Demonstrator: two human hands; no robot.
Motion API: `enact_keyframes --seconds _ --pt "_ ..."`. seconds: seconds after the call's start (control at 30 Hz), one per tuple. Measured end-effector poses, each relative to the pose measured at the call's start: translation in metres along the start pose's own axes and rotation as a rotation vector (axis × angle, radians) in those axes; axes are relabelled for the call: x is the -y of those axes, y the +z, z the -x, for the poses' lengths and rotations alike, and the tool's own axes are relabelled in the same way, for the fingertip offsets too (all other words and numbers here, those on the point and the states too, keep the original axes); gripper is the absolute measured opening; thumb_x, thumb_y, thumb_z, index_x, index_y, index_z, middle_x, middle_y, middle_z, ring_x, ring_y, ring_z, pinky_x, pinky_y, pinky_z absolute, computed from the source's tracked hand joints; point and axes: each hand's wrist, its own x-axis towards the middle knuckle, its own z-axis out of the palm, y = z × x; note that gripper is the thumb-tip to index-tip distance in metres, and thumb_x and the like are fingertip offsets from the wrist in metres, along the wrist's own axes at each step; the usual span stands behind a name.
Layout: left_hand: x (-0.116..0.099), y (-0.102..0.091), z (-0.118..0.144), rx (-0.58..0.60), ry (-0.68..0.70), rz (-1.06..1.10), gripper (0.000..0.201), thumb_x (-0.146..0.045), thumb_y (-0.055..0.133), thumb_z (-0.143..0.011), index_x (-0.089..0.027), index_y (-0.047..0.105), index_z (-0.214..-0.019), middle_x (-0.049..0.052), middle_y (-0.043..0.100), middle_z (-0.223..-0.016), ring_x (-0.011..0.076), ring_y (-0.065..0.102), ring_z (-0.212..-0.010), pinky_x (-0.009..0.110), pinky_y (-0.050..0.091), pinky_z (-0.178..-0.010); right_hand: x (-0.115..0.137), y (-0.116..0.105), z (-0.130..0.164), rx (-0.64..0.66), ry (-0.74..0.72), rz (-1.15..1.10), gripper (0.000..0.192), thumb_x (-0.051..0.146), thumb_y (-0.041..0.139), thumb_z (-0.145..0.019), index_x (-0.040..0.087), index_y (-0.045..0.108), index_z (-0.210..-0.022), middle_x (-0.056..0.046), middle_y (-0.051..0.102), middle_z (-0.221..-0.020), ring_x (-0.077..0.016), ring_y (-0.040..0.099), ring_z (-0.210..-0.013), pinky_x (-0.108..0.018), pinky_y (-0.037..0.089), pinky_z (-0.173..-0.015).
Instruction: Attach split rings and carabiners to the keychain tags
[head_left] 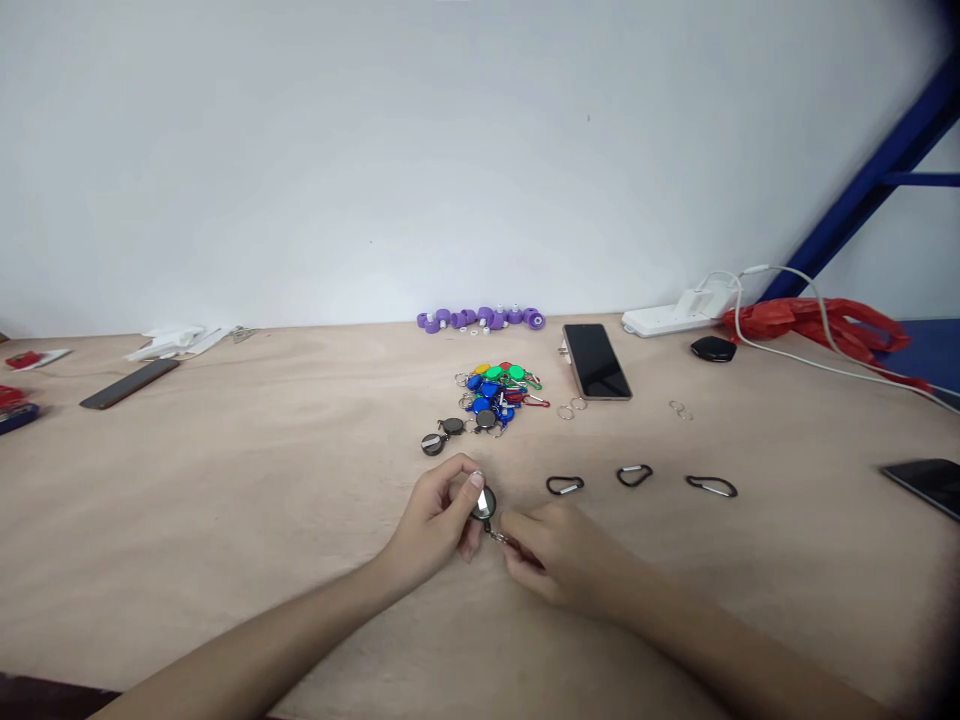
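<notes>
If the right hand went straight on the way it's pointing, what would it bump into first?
The right hand would most likely bump the black reel that the left hand holds. Depth is unclear, so it might touch the left hand first.

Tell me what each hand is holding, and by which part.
Left hand: a black round reel, held by its edge between thumb and fingers. Right hand: at the metal ring below that reel; exact grip hidden.

Soft even light, darkened right corners
</notes>
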Motion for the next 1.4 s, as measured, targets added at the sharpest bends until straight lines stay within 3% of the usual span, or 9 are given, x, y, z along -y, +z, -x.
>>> enact_keyframes --seconds 0.27,0.5,0.63,0.87,1.4 --pt "0.002 0.002 0.001 0.029 -0.001 0.039 0.034 -0.052 0.05 -0.091 -0.019 0.047 -0.088 -0.007 0.053 -0.046 0.0069 0.042 -0.033 0.017 0.034 -0.037 0.001 -0.003 -0.002 0.059 0.112 0.0 0.01 0.01 0.051 -0.074 0.018 0.055 -0.071 0.003 0.052 -0.055 -0.011 0.04 -0.048 -0.026 0.021 -0.049" --pt "0.001 0.005 0.006 0.034 0.044 0.049 0.033 -0.052 0.048 -0.092 -0.018 0.048 -0.09 -0.006 0.053 -0.049 0.0065 0.044 -0.035 0.017 0.034 -0.039 0.006 -0.004 -0.006 0.1 0.24 -0.049 0.015 0.01 0.05 -0.073 0.018 0.061 -0.08 -0.001 0.064 -0.068 -0.014 0.054 -0.058 -0.025 0.028 -0.054" --pt "0.001 0.007 0.009 0.034 0.063 0.024 0.034 -0.052 0.048 -0.092 -0.018 0.048 -0.091 -0.005 0.054 -0.05 0.0067 0.044 -0.036 0.017 0.034 -0.039 0.005 -0.005 -0.006 0.103 0.285 -0.072 0.013 0.012 0.051 -0.074 0.018 0.061 -0.078 -0.001 0.065 -0.069 -0.0143 0.055 -0.058 -0.025 0.028 -0.054" --pt "-0.001 0.001 0.003 -0.069 0.027 -0.026 0.035 -0.053 0.049 -0.091 -0.019 0.049 -0.086 -0.006 0.052 -0.047 0.0077 0.043 -0.036 0.017 0.034 -0.039 0.004 0.0 -0.001 -0.009 0.19 -0.038 0.01 0.01 0.052 -0.072 0.018 0.051 -0.065 0.001 0.054 -0.06 -0.011 0.045 -0.053 -0.025 0.025 -0.052" --pt "0.0 0.001 -0.002 -0.101 -0.021 -0.03 0.038 -0.056 0.048 -0.089 -0.019 0.046 -0.08 -0.007 0.05 -0.041 0.008 0.042 -0.032 0.017 0.033 -0.036 0.005 -0.002 0.002 -0.269 -0.071 0.015 0.024 0.01 0.043 -0.079 0.02 0.041 -0.058 0.004 0.041 -0.051 -0.0111 0.036 -0.048 -0.027 0.024 -0.05"
